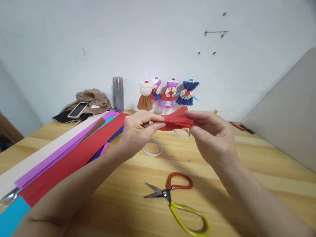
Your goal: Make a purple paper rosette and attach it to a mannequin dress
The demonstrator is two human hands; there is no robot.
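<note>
A piece of pleated red crepe paper [176, 120] is held above the wooden table [127, 206] between both hands. My left hand [138, 131] pinches its left end with thumb and fingers. My right hand [212, 136] grips its right end, fingers closed over the folds. Under the hands lie two rolls of tape, one white [153, 147] and one partly hidden [181, 132]. Scissors [179, 201] with one red and one yellow-green handle lie open on the table nearer to me.
Long folded crepe sheets, among them red [68, 163], purple, white and blue, lie at the left. Paper dress models [168, 93], a grey flask [118, 93], a brown cloth with a phone [77, 109] stand by the wall. A grey board [299, 121] leans at the right.
</note>
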